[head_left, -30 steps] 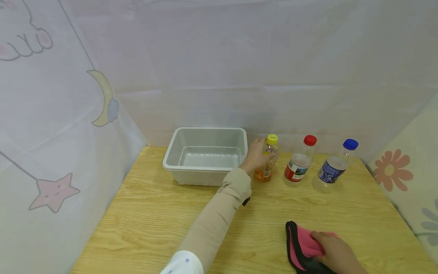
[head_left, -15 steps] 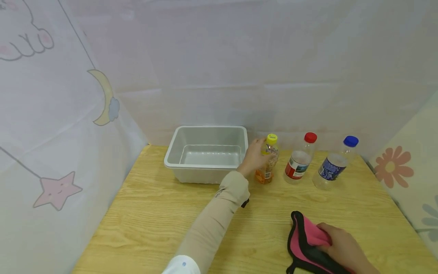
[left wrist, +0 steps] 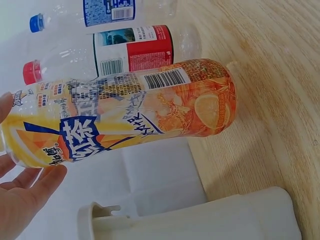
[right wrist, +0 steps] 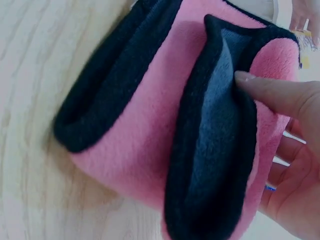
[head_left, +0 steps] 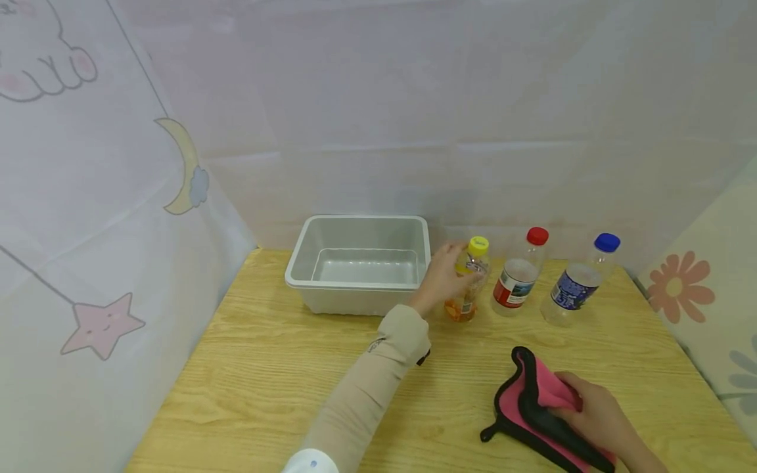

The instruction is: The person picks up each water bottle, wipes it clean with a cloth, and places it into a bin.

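- Beside the white plastic tub (head_left: 361, 263), at the back of the wooden table (head_left: 266, 381), the left hand (head_left: 442, 279) wraps its fingers round the yellow-capped orange tea bottle (head_left: 467, 282), which tilts slightly.
- A firmer grip lower on the label seems wise; the empty bottle looks light and slippery.
- Lifting straight up should keep it clear of the red-capped bottle (head_left: 519, 279) just beside it.
- Nearer the table's front edge, the right hand (head_left: 594, 414) pinches the folded pink-and-black cloth (head_left: 541, 410); keeping it bunched looks sensible.

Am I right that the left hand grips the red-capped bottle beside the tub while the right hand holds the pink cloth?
Not quite: the left hand grips the yellow-capped bottle, as the head view shows; the red-capped bottle stands untouched beside it. The right hand does hold the pink cloth.
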`<state>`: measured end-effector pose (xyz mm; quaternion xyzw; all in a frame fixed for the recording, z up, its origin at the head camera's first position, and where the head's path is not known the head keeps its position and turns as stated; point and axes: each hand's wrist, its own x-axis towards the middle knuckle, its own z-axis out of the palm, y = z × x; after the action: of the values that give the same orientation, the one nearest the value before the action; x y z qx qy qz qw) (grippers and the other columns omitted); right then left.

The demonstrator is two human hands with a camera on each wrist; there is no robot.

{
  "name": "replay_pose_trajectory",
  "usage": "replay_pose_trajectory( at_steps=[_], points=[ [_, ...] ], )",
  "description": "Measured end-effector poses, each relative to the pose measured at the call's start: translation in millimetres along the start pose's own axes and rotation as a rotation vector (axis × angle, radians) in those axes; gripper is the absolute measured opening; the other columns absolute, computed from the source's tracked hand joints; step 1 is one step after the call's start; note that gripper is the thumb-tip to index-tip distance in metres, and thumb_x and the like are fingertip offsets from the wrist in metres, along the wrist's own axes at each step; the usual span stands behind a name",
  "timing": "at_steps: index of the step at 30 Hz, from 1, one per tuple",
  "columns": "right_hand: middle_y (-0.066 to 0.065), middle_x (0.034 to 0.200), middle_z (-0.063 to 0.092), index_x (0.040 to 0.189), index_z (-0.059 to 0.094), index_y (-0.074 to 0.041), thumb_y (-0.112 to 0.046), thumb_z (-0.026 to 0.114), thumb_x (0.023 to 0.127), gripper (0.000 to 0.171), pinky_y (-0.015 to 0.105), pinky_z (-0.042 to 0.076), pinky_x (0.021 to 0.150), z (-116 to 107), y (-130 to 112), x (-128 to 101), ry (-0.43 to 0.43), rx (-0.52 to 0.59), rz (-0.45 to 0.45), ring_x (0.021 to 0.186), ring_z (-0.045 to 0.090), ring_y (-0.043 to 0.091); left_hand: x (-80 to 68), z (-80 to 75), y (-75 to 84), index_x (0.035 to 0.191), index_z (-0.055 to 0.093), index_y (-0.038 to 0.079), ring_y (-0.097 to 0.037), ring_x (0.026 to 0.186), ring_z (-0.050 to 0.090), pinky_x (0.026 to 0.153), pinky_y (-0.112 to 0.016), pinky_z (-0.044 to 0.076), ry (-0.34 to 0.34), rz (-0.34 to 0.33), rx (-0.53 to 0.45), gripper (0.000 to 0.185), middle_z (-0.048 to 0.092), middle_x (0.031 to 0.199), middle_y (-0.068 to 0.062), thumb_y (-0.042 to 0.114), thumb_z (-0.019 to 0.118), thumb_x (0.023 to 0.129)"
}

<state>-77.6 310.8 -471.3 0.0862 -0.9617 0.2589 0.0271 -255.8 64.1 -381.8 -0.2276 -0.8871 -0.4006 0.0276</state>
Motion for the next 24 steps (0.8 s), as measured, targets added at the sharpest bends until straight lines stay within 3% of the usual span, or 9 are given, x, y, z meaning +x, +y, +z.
replay_pose_trajectory(
  at_steps=[4, 8, 13, 16, 24],
  points=[
    [0.001, 0.078, 0.059, 0.105, 0.059, 0.000, -0.008, 0.081, 0.062, 0.049, 0.020, 0.033, 0.047, 1, -1, 0, 0.068, 0.053, -0.034, 0.057, 0.037, 0.000, -7.4, 0.4, -0.1, 0.137, 0.040, 0.009, -0.018, 0.115, 0.046, 0.091, -0.026, 0.043, -0.004, 0.033, 0.021, 0.064, 0.044, 0.130, -0.006, 0.031, 0.068, 0.083],
    [0.000, 0.078, 0.061, 0.104, 0.059, 0.000, -0.005, 0.081, 0.062, 0.048, 0.019, 0.037, 0.046, 1, -3, 2, 0.118, 0.128, -0.078, 0.057, 0.041, -0.001, -16.0, 0.8, -1.3, 0.136, 0.041, 0.009, -0.019, 0.118, 0.044, 0.094, -0.029, 0.042, -0.008, 0.059, 0.042, 0.064, 0.043, 0.131, -0.006, 0.033, 0.068, 0.082],
    [-0.015, 0.082, 0.059, 0.102, 0.058, 0.003, 0.004, 0.079, 0.061, 0.047, 0.017, 0.038, 0.045, -2, -5, 4, 0.193, 0.231, -0.180, 0.059, 0.047, -0.001, -30.1, -1.0, -2.0, 0.137, 0.039, 0.011, -0.019, 0.122, 0.039, 0.098, -0.032, 0.038, -0.035, 0.080, 0.058, 0.065, 0.040, 0.134, -0.005, 0.037, 0.065, 0.084],
    [-0.023, 0.090, 0.056, 0.104, 0.057, 0.004, 0.009, 0.078, 0.061, 0.049, 0.012, 0.042, 0.051, -3, -5, 6, 0.211, 0.262, -0.212, 0.069, 0.052, -0.004, -38.0, -3.1, -3.3, 0.137, 0.039, 0.010, -0.020, 0.122, 0.039, 0.099, -0.032, 0.037, -0.023, 0.115, 0.063, 0.064, 0.042, 0.134, -0.005, 0.036, 0.065, 0.084],
    [-0.023, 0.100, 0.055, 0.106, 0.057, 0.007, 0.021, 0.074, 0.056, 0.055, 0.005, 0.044, 0.069, -8, -16, 17, 0.273, 0.346, -0.328, 0.084, 0.054, -0.008, -55.9, -11.9, -7.5, 0.133, 0.043, 0.005, -0.021, 0.118, 0.043, 0.098, -0.030, 0.038, 0.031, 0.216, 0.092, 0.062, 0.045, 0.129, -0.007, 0.033, 0.068, 0.082]
  ],
)
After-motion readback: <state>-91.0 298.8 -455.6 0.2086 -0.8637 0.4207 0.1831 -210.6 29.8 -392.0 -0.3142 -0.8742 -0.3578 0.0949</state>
